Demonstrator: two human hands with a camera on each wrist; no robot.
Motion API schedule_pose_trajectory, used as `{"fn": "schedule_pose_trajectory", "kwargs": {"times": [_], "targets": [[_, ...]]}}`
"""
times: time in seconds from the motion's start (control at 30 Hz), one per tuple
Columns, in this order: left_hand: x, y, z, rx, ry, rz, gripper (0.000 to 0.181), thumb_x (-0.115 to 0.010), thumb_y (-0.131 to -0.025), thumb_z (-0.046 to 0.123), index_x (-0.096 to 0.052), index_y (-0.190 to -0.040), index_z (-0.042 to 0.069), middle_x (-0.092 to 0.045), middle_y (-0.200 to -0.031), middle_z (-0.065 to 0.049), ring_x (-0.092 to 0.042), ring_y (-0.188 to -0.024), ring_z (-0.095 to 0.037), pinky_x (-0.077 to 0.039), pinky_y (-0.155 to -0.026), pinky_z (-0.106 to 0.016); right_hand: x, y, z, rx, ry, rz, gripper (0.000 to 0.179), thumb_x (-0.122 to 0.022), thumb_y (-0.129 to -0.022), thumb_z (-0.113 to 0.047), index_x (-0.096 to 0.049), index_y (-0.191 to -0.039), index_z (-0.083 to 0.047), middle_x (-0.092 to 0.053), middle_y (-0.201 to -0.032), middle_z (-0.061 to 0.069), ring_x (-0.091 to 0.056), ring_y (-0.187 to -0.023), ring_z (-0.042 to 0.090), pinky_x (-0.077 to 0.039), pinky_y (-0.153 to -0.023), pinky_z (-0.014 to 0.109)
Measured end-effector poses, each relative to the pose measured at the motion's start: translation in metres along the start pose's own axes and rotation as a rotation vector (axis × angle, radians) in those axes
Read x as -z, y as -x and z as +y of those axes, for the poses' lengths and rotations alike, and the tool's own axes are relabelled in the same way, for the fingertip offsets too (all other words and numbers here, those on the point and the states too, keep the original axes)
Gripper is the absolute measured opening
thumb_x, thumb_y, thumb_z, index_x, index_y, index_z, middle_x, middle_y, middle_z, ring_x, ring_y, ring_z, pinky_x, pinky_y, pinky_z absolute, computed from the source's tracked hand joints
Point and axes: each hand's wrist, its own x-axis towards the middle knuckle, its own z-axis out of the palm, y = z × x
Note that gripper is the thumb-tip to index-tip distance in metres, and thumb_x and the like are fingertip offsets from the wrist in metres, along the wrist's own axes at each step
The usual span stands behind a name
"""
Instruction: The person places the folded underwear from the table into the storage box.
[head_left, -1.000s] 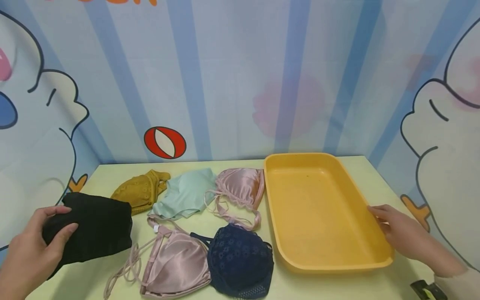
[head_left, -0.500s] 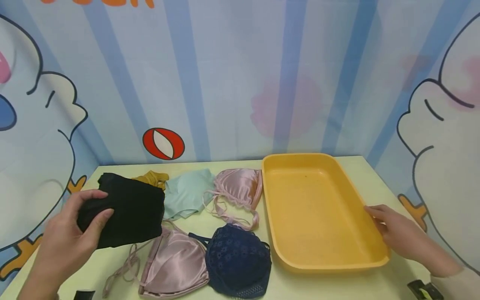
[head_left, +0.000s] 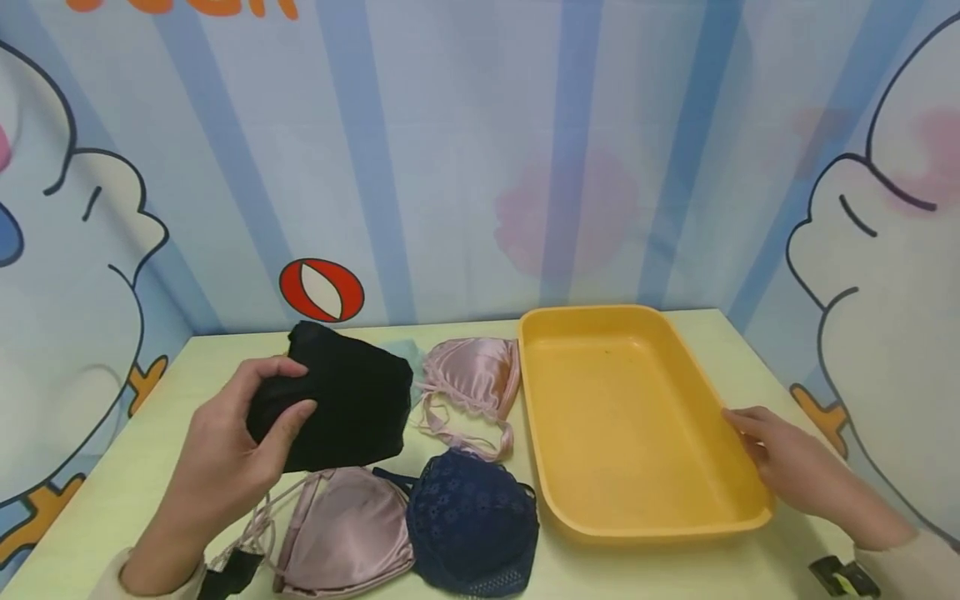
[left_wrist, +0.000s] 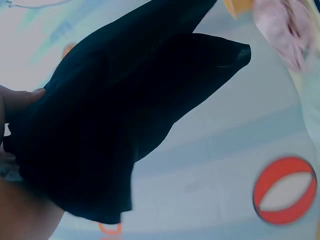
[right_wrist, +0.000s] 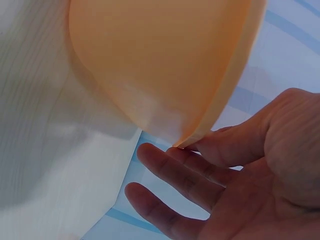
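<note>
My left hand (head_left: 232, 442) pinches a folded black cloth garment (head_left: 345, 400) between thumb and fingers, holding it up above the left half of the table. In the left wrist view the black garment (left_wrist: 110, 110) hangs in loose folds; its exact kind cannot be told. At the right, my right hand (head_left: 795, 458) pinches the right rim of a yellow plastic tray (head_left: 645, 533). The right wrist view shows thumb and fingertips on the rim of the tray (right_wrist: 165, 65), other fingers spread. Below the black garment lie a pink satin bra (head_left: 348, 529) and a navy lace bra (head_left: 472, 525).
Behind lie a second pink satin bra (head_left: 472, 375) with straps and a mint-green cloth (head_left: 408, 358), partly hidden by the black garment. The pale yellow table (head_left: 112, 500) ends at a striped cartoon backdrop (head_left: 465, 167) at back and sides.
My left hand has carried the black garment rightward from the table's left edge, now covering the mustard bra and much of the mint cloth. The right hand keeps its hold on the tray rim.
</note>
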Motion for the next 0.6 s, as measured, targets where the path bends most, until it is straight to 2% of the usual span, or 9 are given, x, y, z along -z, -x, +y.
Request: {"fn": "schedule_pose_trajectory", "kwargs": {"times": [0.13,0.33,0.43,0.5,0.6], "targets": [[-0.018,-0.011,0.015,-0.074,0.065,-0.027,0.045,-0.073,-0.074,-0.010,-0.054,-0.113,0.000,-0.060,-0.109,-0.007,-0.058,-0.094,-0.019,-0.040,-0.084,-0.013,0.001,-0.001,-0.001,0.010,0.004,0.004,0.038,-0.053,-0.089,0.009,-0.050,-0.127,0.013,-0.052,-0.119,0.028,-0.057,-0.098,0.041,-0.050,-0.072,0.046],[-0.052,-0.023,0.036,-0.176,0.215,-0.059,0.040,-0.072,-0.077,-0.008,-0.055,-0.111,0.003,-0.060,-0.105,-0.005,-0.059,-0.093,-0.017,-0.044,-0.083,-0.020,0.003,-0.001,-0.002,-0.008,-0.004,-0.011,0.038,-0.052,-0.089,0.009,-0.050,-0.128,0.013,-0.052,-0.119,0.027,-0.057,-0.097,0.039,-0.050,-0.069,0.042],[-0.069,-0.027,0.045,-0.231,0.259,-0.080,0.039,-0.073,-0.077,-0.007,-0.055,-0.109,0.004,-0.059,-0.103,-0.004,-0.059,-0.093,-0.016,-0.046,-0.083,-0.025,0.002,0.001,-0.002,-0.016,-0.014,-0.015,0.039,-0.051,-0.089,0.009,-0.049,-0.128,0.013,-0.052,-0.119,0.027,-0.057,-0.096,0.038,-0.049,-0.068,0.040],[-0.079,-0.029,0.049,-0.268,0.269,-0.091,0.037,-0.073,-0.077,-0.005,-0.054,-0.108,0.004,-0.059,-0.103,-0.003,-0.058,-0.093,-0.016,-0.048,-0.082,-0.029,0.002,0.001,-0.002,-0.019,-0.019,-0.012,0.039,-0.051,-0.090,0.009,-0.049,-0.128,0.013,-0.051,-0.120,0.027,-0.057,-0.098,0.039,-0.050,-0.070,0.043],[-0.094,-0.032,0.057,-0.289,0.288,-0.123,0.033,-0.073,-0.079,-0.002,-0.054,-0.105,0.005,-0.058,-0.101,-0.002,-0.057,-0.093,-0.016,-0.048,-0.081,-0.034,0.001,0.002,-0.001,-0.017,-0.021,-0.004,0.038,-0.051,-0.090,0.009,-0.049,-0.128,0.013,-0.051,-0.120,0.027,-0.057,-0.099,0.039,-0.050,-0.072,0.044]]}}
